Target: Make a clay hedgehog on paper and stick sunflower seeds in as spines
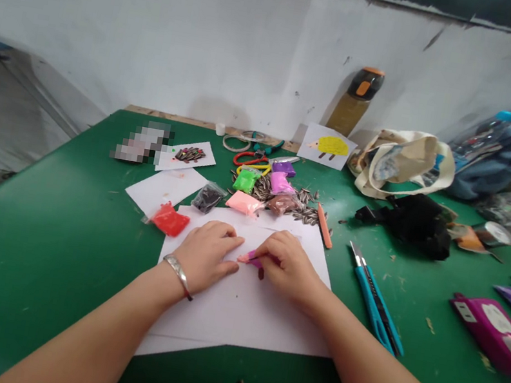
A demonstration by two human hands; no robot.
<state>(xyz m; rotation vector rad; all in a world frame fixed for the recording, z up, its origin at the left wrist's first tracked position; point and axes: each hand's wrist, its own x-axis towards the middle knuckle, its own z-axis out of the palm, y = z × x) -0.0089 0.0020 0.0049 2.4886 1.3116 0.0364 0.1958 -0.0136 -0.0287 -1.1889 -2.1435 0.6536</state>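
Note:
My left hand [210, 253] lies on the white paper [234, 319] with its fingers stretched out, thumb and fingertips pointing at a small pink clay piece [243, 258]. Across from it, my right hand [289, 266] pinches a small thin dark piece [252, 258] against or just over the pink clay. A bit of purple [255, 263] shows under the right fingers; its kind is mostly hidden. Just beyond the hands lie bags of soft clay: red [171, 219], black [208, 197], peach [244, 202], brown [283, 204], green [246, 180] and pink [280, 183].
Sunflower seeds [306, 214] are scattered behind the paper, near an orange clay tool [324, 226]. A blue utility knife [374, 303] lies to the right with its blade pointing away. Scissors [253, 160], a hedgehog drawing [326, 146], a bottle [356, 100] and bags [402, 164] stand farther back.

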